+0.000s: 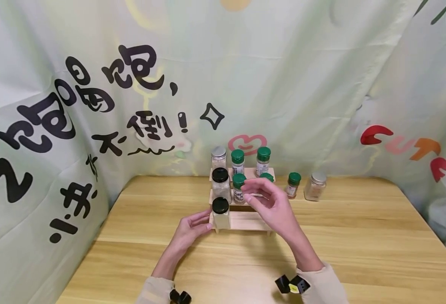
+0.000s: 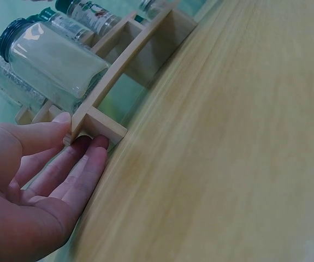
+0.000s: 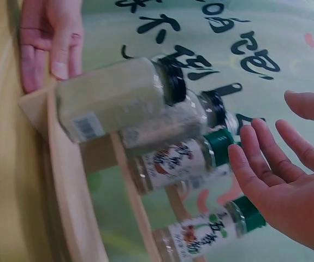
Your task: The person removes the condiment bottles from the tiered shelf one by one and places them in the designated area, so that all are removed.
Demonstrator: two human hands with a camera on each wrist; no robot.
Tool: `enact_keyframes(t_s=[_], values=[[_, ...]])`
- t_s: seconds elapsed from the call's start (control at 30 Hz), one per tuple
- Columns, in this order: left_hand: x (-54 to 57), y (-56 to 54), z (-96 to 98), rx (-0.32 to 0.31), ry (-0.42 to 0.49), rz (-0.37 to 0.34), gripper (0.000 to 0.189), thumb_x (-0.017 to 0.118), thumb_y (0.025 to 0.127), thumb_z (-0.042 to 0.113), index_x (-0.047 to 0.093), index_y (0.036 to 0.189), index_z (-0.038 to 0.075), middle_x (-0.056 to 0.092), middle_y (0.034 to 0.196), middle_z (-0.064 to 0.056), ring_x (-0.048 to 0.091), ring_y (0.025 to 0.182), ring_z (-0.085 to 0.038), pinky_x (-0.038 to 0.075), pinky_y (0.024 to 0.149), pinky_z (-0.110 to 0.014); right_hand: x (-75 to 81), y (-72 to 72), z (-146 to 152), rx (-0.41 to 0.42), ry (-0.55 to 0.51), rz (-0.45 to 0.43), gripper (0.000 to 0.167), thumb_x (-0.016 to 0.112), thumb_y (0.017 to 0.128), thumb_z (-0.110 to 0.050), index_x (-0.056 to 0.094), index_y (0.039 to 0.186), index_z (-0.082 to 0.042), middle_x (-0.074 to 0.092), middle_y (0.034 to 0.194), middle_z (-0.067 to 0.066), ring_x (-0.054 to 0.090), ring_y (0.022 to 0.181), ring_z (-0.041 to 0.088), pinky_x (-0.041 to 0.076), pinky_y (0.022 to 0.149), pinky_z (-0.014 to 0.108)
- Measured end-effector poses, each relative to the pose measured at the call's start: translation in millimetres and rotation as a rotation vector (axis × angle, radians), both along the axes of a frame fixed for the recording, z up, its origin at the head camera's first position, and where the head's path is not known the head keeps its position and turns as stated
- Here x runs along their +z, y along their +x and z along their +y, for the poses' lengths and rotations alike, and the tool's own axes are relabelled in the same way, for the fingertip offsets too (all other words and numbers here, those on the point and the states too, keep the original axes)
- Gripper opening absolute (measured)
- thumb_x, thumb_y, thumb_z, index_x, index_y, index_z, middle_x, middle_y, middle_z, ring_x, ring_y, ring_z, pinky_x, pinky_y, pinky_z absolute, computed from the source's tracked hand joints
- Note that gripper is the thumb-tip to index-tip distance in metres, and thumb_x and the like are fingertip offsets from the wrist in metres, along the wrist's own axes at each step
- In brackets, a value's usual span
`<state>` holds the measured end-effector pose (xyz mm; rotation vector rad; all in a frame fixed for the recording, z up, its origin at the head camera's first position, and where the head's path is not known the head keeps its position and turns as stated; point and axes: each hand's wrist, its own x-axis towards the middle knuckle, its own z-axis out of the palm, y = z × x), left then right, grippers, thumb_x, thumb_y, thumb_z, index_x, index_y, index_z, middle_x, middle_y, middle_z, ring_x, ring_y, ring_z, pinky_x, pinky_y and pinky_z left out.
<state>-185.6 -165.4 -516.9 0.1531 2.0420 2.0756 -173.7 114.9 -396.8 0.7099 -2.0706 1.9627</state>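
Note:
A small three-tier wooden rack (image 1: pixel 247 220) holds spice jars. My left hand (image 1: pixel 190 231) holds the left end of its lowest tier, thumb at the shelf corner and fingertips by the end leg (image 2: pixel 106 125). On that tier stands a black-lidded jar (image 1: pixel 221 217) of pale contents. The middle tier carries another black-lidded jar (image 1: pixel 220 185), a green-capped bottle (image 1: pixel 239 194) and a second green cap (image 1: pixel 267 177), partly hidden behind my right hand. My right hand (image 1: pixel 274 207) hovers with relaxed fingers near the green-capped bottles and holds nothing.
On the top tier are a silver-lidded jar (image 1: pixel 218 158) and two green-capped bottles, one at the right (image 1: pixel 263 162). Right of the rack, a green-capped bottle (image 1: pixel 293 185) and a silver-lidded jar (image 1: pixel 315 186) stand on the wooden table (image 1: pixel 359 236). A printed curtain (image 1: pixel 302 84) hangs behind.

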Motion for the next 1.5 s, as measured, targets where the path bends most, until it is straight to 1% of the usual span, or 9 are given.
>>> enact_keyframes(t_s=[0.13,0.3,0.37,0.57,0.77,0.93,1.07,1.2,1.5], values=[[0.4,0.2,-0.5,-0.004,0.010,0.005,0.056,0.075,0.092,0.003,0.054,0.144,-0.002,0.059,0.141,-0.024,0.063,0.124,-0.034,0.057,0.100,-0.031,-3.9,1.5,-8.4,0.020,-0.013,-0.014,0.032,0.072,0.095,0.000,0.062,0.125,0.005,0.069,0.114,0.017,0.068,0.106,0.029,0.062,0.091,0.030],[1.0,0.1,-0.1,-0.009,-0.008,0.017,0.056,0.075,0.093,0.005,0.054,0.145,-0.001,0.059,0.141,-0.022,0.063,0.125,-0.032,0.057,0.100,-0.031,-9.1,3.6,-16.1,0.013,-0.003,-0.027,0.033,0.074,0.094,-0.002,0.064,0.124,0.002,0.069,0.115,0.016,0.067,0.107,0.033,0.062,0.092,0.031],[0.8,0.1,0.1,-0.007,-0.012,0.012,0.056,0.075,0.093,0.005,0.055,0.144,-0.001,0.060,0.141,-0.021,0.063,0.124,-0.031,0.057,0.100,-0.030,-12.7,3.9,-18.8,0.008,0.009,-0.036,0.033,0.075,0.093,-0.002,0.065,0.124,0.001,0.068,0.116,0.016,0.066,0.109,0.034,0.061,0.093,0.031],[0.7,0.3,0.1,0.003,0.006,-0.010,0.055,0.074,0.092,0.002,0.055,0.144,-0.001,0.060,0.140,-0.023,0.063,0.124,-0.032,0.058,0.099,-0.031,-21.5,3.5,-28.4,0.000,0.034,-0.057,0.035,0.077,0.092,-0.002,0.065,0.124,0.002,0.067,0.121,0.019,0.065,0.113,0.036,0.060,0.097,0.035],[1.9,0.6,0.3,0.005,0.009,-0.016,0.054,0.074,0.093,0.001,0.055,0.144,-0.002,0.060,0.140,-0.023,0.064,0.122,-0.032,0.058,0.098,-0.031,-27.9,3.0,-35.9,-0.018,0.061,-0.055,0.037,0.079,0.090,-0.003,0.065,0.125,0.000,0.067,0.123,0.017,0.064,0.116,0.038,0.059,0.099,0.039],[1.6,0.7,-0.2,0.000,-0.002,-0.004,0.055,0.074,0.093,0.003,0.055,0.144,-0.002,0.060,0.140,-0.023,0.063,0.124,-0.033,0.057,0.099,-0.031,-34.6,3.3,-41.2,-0.016,0.088,-0.056,0.039,0.079,0.090,-0.005,0.065,0.126,-0.001,0.067,0.124,0.014,0.065,0.115,0.031,0.058,0.100,0.041],[1.1,0.5,-0.3,-0.006,-0.005,0.003,0.055,0.074,0.093,0.003,0.055,0.144,-0.002,0.060,0.140,-0.023,0.062,0.125,-0.033,0.057,0.099,-0.030,-38.9,3.7,-44.9,-0.026,0.096,-0.076,0.043,0.081,0.089,-0.005,0.064,0.128,-0.001,0.068,0.122,0.011,0.065,0.115,0.026,0.058,0.100,0.036],[1.1,0.3,-0.5,-0.004,0.005,-0.006,0.055,0.075,0.092,0.002,0.056,0.143,-0.002,0.060,0.139,-0.024,0.063,0.123,-0.033,0.058,0.099,-0.031,-42.7,3.6,-49.1,-0.045,0.089,-0.092,0.047,0.083,0.087,-0.006,0.064,0.129,-0.002,0.067,0.123,0.011,0.065,0.115,0.027,0.058,0.101,0.035],[1.0,0.5,-0.7,0.001,0.027,-0.021,0.054,0.074,0.092,0.000,0.055,0.143,-0.002,0.060,0.139,-0.026,0.066,0.119,-0.033,0.058,0.098,-0.034,-50.6,1.9,-57.1,-0.076,0.073,-0.083,0.044,0.085,0.085,-0.009,0.067,0.125,-0.005,0.068,0.118,0.012,0.067,0.111,0.029,0.059,0.099,0.044]])
